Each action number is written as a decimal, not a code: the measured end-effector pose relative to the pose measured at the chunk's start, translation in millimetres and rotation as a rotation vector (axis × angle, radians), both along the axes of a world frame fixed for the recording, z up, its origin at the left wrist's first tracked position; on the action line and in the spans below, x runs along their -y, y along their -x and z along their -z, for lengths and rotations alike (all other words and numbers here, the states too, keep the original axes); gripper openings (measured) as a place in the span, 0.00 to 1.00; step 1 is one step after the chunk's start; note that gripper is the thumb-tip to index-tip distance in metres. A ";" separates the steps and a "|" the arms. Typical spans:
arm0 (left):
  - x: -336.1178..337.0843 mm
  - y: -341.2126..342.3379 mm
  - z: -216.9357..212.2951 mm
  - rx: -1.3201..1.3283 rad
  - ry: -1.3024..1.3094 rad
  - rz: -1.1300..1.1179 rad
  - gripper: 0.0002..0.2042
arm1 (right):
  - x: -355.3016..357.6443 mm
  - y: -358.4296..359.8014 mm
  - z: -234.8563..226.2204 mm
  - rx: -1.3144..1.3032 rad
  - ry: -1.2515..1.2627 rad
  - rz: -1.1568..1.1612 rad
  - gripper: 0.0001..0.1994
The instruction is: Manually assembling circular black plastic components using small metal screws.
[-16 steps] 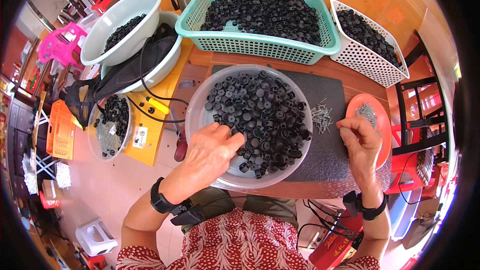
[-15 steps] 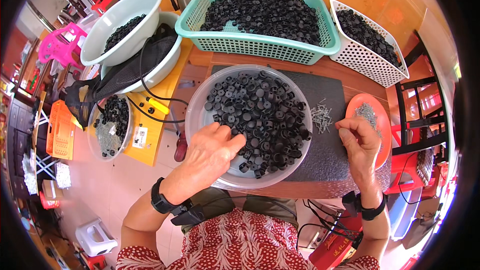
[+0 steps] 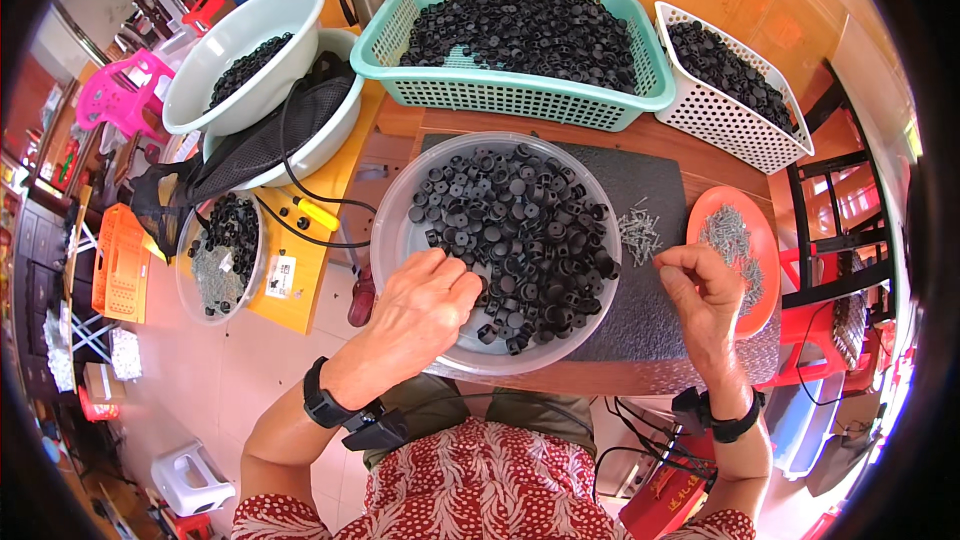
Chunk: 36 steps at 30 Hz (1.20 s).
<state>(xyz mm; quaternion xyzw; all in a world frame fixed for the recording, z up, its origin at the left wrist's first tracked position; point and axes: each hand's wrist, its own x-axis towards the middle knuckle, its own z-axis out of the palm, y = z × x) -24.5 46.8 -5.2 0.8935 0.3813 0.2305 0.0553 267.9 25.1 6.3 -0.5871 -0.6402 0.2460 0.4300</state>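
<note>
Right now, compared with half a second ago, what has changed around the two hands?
The right hand has moved left, nearer the loose metal pins, uncovering more of the orange plate. No grasp or release shows. The left hand remains at the bowl of black parts, almost unmoved.

workshop by look: tub (image 3: pixel 520 366) and teal basket (image 3: pixel 515 106) of black parts (image 3: pixel 530 225), orange plate (image 3: pixel 765 245) of metal fasteners (image 3: pixel 728 233)

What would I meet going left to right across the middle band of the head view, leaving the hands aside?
Orange basket, clear tub, yellow handle, wide tub of black plastic parts, loose pile of small metal fasteners, orange plate, black frame.
</note>
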 end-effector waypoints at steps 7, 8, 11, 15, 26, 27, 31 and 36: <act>1.7 13.0 -10.8 0.107 0.118 -0.118 0.10 | 3.8 12.5 -4.3 0.003 -0.060 -0.036 0.06; 0.2 16.2 -13.5 0.103 0.120 -0.122 0.10 | 4.6 13.8 -4.6 0.028 -0.068 -0.040 0.06; -2.9 22.6 -19.1 -0.029 0.219 -0.056 0.11 | 6.9 13.3 -2.1 0.009 -0.051 -0.025 0.07; 0.1 19.2 -14.1 -0.099 0.209 -0.042 0.11 | 7.0 15.0 1.8 -0.009 -0.088 -0.045 0.07; 17.9 9.5 -29.1 0.470 0.457 -0.115 0.08 | 25.1 42.4 -15.1 -0.221 -0.026 -0.125 0.07; 22.1 7.0 -31.8 0.472 0.457 -0.111 0.08 | 26.8 48.4 -16.6 -0.245 -0.001 -0.180 0.08; 31.9 -11.4 -37.6 0.616 0.435 -0.123 0.09 | 32.5 82.9 -15.5 -0.408 0.084 -0.286 0.07; 40.4 -26.1 -35.8 0.653 0.315 -0.142 0.09 | 33.6 104.6 -16.6 -0.678 0.301 -0.260 0.06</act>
